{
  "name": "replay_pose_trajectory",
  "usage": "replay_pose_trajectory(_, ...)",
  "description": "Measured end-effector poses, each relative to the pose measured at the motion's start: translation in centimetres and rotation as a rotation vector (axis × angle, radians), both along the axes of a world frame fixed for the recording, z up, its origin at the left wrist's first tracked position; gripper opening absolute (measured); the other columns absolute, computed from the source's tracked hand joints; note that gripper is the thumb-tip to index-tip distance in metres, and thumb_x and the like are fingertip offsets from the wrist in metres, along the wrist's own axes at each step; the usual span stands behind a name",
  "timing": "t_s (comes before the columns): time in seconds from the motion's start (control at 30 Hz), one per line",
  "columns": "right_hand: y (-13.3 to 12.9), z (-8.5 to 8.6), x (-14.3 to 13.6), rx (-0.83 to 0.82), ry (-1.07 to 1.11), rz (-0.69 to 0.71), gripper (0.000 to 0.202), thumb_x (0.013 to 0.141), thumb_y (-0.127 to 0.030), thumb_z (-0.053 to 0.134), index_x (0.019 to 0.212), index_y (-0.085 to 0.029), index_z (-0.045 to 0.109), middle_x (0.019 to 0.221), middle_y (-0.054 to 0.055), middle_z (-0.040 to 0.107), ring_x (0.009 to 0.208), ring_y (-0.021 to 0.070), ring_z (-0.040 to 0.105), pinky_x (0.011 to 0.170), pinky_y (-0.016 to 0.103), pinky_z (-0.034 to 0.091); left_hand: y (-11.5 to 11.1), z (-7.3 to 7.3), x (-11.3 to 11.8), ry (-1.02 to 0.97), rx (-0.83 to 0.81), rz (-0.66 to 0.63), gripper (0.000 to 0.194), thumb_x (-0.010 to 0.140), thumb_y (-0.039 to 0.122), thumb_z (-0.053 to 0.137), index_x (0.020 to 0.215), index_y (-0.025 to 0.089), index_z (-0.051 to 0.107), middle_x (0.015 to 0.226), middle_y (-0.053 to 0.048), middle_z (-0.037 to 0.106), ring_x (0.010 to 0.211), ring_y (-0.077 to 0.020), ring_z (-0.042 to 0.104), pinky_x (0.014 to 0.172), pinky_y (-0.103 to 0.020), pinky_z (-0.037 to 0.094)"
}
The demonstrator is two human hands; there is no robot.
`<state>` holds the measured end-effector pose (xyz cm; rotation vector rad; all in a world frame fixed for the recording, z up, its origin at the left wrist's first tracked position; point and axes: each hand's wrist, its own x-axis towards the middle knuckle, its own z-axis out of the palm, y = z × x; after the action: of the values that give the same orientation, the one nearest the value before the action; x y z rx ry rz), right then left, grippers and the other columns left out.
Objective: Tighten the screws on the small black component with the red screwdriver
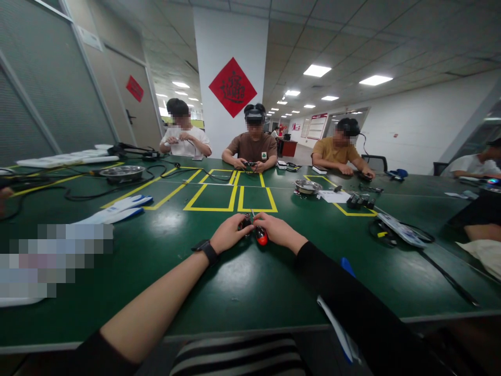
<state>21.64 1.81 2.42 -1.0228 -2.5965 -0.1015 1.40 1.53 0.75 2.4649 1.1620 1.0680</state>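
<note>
My left hand (229,233) is closed round a small black part (247,224) with a shiny top, held just above or on the green table. Beside it, my right hand (277,231) grips a screwdriver (261,237) by its red and black handle. The red end of the handle points towards me, and the thin metal shaft points away, close to the black part. Whether the shaft touches that part I cannot tell. Both hands are near each other in the middle of the table, and my fingers hide much of the black part.
The green table (188,292) carries yellow tape outlines. White-and-blue gloves (117,209) lie left, near a metal bowl (122,173) and black cables. Another metal bowl (308,186), paper (334,196) and several black parts (360,201) are on the right. Several people sit around the table.
</note>
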Motion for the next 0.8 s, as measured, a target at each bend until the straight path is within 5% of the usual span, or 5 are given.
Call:
replay_pose_trajectory(0.13,0.1,-0.1,-0.3,0.004,-0.018,-0.028,0.020,0.084,-0.014,0.050,0.098,-0.023,0.061,0.119,0.006,0.050,0.099,0.0182,0.053,0.079,0.026,0.040,0.0,-0.1,0.0,0.006,-0.004,-0.016,0.026,0.082,0.040,0.051,0.091,0.016,0.059,0.083,-0.005,0.059,0.075,-0.0174,0.054,0.069,-0.029,0.043)
replay_pose_trajectory(0.43,-0.5,0.6,0.3,-0.043,0.108,-0.074,0.019,0.078,-0.006,0.050,0.085,-0.020,0.060,0.084,0.001,0.058,0.078,0.0137,0.053,0.067,0.022,0.036,-0.5,0.3,0.2,0.009,0.043,0.002,0.027,0.081,0.037,0.053,0.099,0.017,0.057,0.092,-0.007,0.060,0.085,-0.0203,0.056,0.077,-0.033,0.045)
replay_pose_trajectory(0.63,-0.9,1.8,0.5,0.056,0.538,-0.156,0.021,0.080,-0.010,0.046,0.097,-0.020,0.053,0.087,0.002,0.060,0.076,0.0152,0.056,0.069,0.025,0.040,-0.3,0.1,0.0,-0.005,0.024,-0.019,0.037,0.073,0.035,0.064,0.105,0.018,0.056,0.097,-0.007,0.061,0.088,-0.0214,0.057,0.080,-0.034,0.046)
replay_pose_trajectory(0.8,-1.4,2.0,-0.7,-0.066,1.001,-0.156,0.020,0.087,-0.035,0.045,0.101,-0.022,0.042,0.074,-0.003,0.059,0.044,0.0097,0.051,0.046,0.022,0.040,0.1,-0.2,0.0,-0.031,-0.032,-0.045,0.037,0.071,0.037,0.065,0.102,0.018,0.057,0.092,-0.006,0.062,0.083,-0.0205,0.058,0.077,-0.034,0.046)
